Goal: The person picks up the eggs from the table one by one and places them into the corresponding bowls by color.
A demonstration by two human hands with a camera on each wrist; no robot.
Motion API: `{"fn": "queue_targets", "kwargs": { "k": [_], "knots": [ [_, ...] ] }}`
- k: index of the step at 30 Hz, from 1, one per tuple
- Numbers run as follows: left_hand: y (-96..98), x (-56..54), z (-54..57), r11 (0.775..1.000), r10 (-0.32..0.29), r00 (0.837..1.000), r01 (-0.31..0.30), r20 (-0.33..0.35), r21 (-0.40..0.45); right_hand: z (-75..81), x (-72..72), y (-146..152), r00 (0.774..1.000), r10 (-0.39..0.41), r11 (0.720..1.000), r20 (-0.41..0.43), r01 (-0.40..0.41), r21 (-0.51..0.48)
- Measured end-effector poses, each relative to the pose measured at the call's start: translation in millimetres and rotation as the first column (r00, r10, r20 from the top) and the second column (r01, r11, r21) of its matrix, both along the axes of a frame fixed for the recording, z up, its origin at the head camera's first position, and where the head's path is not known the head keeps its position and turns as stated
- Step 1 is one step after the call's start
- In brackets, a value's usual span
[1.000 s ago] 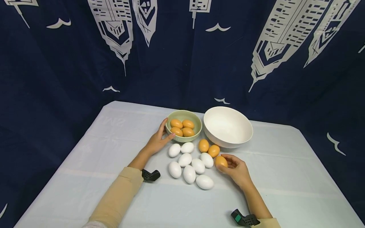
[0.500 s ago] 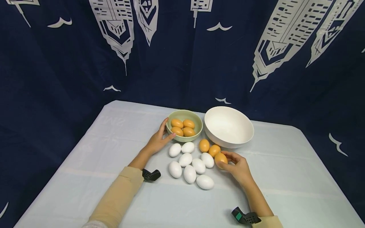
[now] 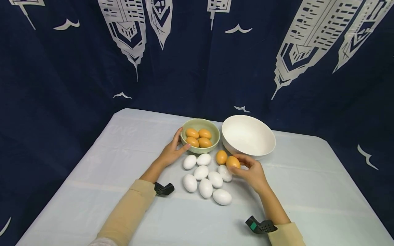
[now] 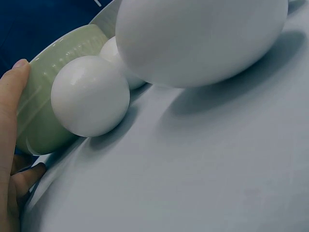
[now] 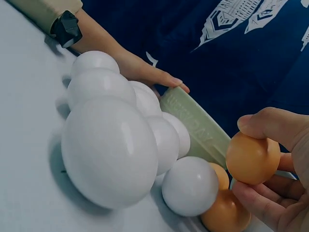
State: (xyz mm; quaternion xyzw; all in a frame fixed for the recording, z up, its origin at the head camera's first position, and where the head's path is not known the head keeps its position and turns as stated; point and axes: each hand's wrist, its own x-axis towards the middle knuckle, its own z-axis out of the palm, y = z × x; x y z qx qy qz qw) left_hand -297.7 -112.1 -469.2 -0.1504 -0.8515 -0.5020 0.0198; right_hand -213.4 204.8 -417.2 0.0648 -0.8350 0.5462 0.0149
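My right hand (image 3: 254, 173) pinches an orange egg (image 3: 233, 162) between thumb and fingers. The right wrist view shows this egg raised above two other orange eggs, the lower one (image 5: 227, 211) nearer the camera. From the head, one loose orange egg (image 3: 221, 157) is visible and the other is hidden. My left hand (image 3: 170, 152) holds the left side of a light green bowl (image 3: 200, 150), thumb at the near side. Several orange eggs (image 3: 205, 142) lie inside that bowl. In front of it, several white eggs (image 3: 205, 188) sit grouped on the table.
A larger white bowl (image 3: 248, 136) stands to the right of the green bowl, with nothing in it. White cloth covers the table (image 3: 314, 191). Behind its far edge hangs a dark blue curtain (image 3: 191, 75) with printed buildings.
My right hand has lifted the orange egg and moved it up and left, over the neighbouring orange egg. My left hand stays at the green bowl.
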Motion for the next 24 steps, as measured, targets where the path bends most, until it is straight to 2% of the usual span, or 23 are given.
{"fn": "queue_targets", "kwargs": {
  "k": [7, 14, 24],
  "knots": [
    [-0.2, -0.5, 0.4, 1.0, -0.003, 1.0, 0.003, -0.01, -0.001, 7.9, -11.2, -11.1, 0.999, 0.015, 1.0, 0.033, -0.015, -0.006],
    [0.5, -0.3, 1.4, 1.0, 0.012, 1.0, -0.012, 0.004, -0.013, 15.5, -21.5, -22.2, 0.997, 0.073, 0.997, 0.02, -0.072, -0.042],
    [0.0, -0.4, 0.7, 1.0, 0.011, 1.0, -0.011, 0.006, -0.02, 23.2, -32.6, -40.3, 0.994, 0.112, 0.993, 0.015, -0.111, -0.031]
  ]
}}
